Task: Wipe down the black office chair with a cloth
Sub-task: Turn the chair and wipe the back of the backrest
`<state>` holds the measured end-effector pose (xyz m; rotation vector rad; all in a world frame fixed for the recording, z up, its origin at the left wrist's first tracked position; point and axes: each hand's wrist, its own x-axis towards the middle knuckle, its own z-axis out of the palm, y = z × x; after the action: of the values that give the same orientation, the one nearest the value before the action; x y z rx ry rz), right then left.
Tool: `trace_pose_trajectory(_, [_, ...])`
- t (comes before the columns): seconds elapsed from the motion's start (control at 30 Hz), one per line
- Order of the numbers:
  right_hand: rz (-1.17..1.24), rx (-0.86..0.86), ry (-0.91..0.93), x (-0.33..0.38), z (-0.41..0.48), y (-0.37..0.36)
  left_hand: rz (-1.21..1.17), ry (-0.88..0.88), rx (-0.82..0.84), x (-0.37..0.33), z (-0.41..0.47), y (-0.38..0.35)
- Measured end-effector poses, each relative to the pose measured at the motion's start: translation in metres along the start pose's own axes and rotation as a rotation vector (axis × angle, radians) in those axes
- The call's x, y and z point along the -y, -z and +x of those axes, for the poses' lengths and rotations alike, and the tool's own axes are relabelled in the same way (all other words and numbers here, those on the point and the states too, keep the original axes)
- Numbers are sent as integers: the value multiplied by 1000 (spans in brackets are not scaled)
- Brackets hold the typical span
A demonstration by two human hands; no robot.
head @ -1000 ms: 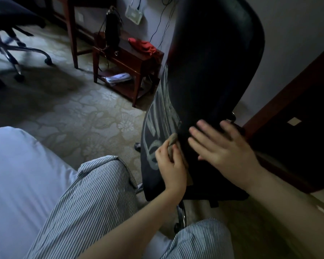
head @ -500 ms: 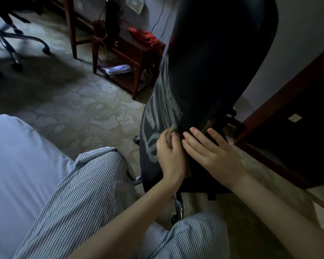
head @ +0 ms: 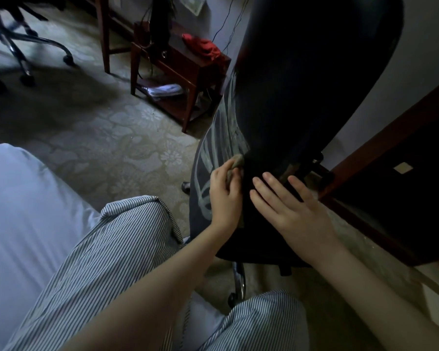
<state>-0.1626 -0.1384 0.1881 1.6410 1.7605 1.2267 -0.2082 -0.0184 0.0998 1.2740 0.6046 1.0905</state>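
The black office chair (head: 312, 79) stands right in front of me, its tall backrest filling the upper middle. A dark garment with pale lettering (head: 211, 158) hangs over the chair's left side. My left hand (head: 224, 196) grips a small greyish cloth (head: 236, 164) and holds it against the base of the backrest; most of the cloth is hidden by the fingers. Just to the right, my right hand (head: 287, 206) lies flat on the lower back of the chair with its fingers straight.
My knees in striped trousers (head: 112, 252) and a white bed (head: 23, 211) fill the lower left. A red-brown side table (head: 188, 69) with a red cloth stands behind the chair. Another swivel chair's chrome base (head: 18, 44) is far left. Dark wooden furniture (head: 403, 173) stands at the right.
My right hand has slid down and left along the chair back, closer to my left hand. The left hand with the cloth has stayed at the base of the backrest.
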Motion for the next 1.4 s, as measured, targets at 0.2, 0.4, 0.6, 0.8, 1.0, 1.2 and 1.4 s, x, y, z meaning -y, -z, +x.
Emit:
trace_pose_trajectory(0.2, [17,8,-25,3,5,6,167,451,-37,71,-35,22])
trace_pose_trajectory(0.4, [31,52,-32,2,5,9,160,355,3,41,-37,19])
trace_pose_trajectory(0.6, [12,88,-20,0,9,14,75,149,48,-19,-8,3])
trace_pose_trajectory(0.8, [6,57,-187,-4,8,28,-77,-253,94,-77,16,-14])
trace_pose_trajectory(1.0, [-11,44,-185,-11,25,36,-97,-232,63,-65,31,-20])
trace_pose_trajectory(1.2, [-22,162,-214,2,41,23,-22,7,68,-27,35,-9])
trace_pose_trajectory(1.4, [-128,281,-185,4,41,12,220,250,58,24,16,5])
